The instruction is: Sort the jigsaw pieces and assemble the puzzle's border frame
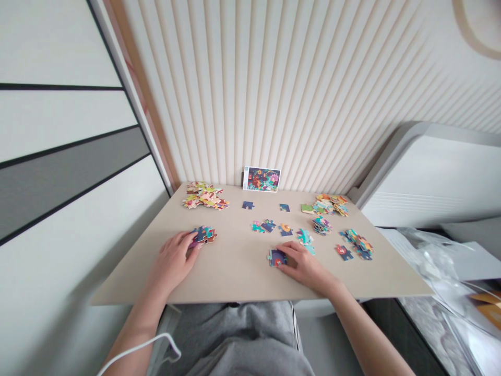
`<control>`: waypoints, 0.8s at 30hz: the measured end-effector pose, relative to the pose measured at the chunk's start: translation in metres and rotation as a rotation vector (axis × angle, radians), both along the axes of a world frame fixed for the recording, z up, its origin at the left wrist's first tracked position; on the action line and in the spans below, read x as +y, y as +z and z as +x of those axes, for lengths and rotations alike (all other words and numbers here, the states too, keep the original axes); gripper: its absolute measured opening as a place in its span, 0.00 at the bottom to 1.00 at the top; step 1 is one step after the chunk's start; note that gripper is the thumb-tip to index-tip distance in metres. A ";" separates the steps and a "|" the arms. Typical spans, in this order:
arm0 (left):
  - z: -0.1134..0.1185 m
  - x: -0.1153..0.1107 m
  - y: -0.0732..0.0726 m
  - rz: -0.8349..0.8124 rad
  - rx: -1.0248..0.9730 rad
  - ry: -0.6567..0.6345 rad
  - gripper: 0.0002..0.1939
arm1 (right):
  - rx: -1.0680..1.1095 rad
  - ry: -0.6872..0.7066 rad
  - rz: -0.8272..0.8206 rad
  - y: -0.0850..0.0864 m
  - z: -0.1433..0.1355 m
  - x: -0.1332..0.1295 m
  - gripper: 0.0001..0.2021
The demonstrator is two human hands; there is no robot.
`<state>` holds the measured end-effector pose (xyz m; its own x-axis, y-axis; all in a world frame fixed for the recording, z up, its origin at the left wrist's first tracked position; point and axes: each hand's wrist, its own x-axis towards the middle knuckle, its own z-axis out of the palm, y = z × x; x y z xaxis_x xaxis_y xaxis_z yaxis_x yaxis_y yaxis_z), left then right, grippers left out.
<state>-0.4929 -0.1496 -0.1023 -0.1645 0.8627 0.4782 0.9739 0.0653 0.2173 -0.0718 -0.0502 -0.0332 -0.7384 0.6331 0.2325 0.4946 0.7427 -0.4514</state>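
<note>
My left hand (175,259) rests on the left of the table, its thumb and fingers closed on the edge of a small pile of puzzle pieces (206,234). Near the front middle, my right hand (300,262) grips a dark blue puzzle piece with a red figure (277,258) between thumb and fingers. Beyond it lie a dark blue piece (268,225), a piece with an orange shape (286,229) and turquoise pieces (305,238). Two dark blue pieces, one left (248,205) and one right (284,208), lie apart below the picture card (261,179).
The beige table (230,277) also bears a pile at the back left (205,197), a pile at the back right (331,204), a small stack (322,225) and a right-hand pile (358,244). A ribbed wall stands behind. A white cable (141,344) crosses my left forearm.
</note>
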 end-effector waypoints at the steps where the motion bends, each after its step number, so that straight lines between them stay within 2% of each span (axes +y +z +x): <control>1: 0.000 0.000 0.000 0.004 -0.002 -0.001 0.22 | 0.021 -0.010 0.002 -0.001 0.000 0.001 0.23; 11: 0.002 0.000 0.002 -0.003 -0.004 0.000 0.22 | 0.192 -0.099 -0.053 -0.001 0.008 0.006 0.21; 20: 0.003 -0.002 0.003 0.001 -0.002 -0.001 0.21 | 0.372 -0.272 0.050 -0.003 0.010 0.017 0.19; 24: 0.004 -0.002 0.003 -0.002 -0.005 -0.001 0.21 | 0.217 -0.152 -0.013 -0.004 0.006 0.011 0.21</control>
<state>-0.4889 -0.1514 -0.0991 -0.1657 0.8641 0.4753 0.9730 0.0647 0.2217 -0.0657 -0.0393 -0.0370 -0.5685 0.7366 0.3663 0.4906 0.6610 -0.5678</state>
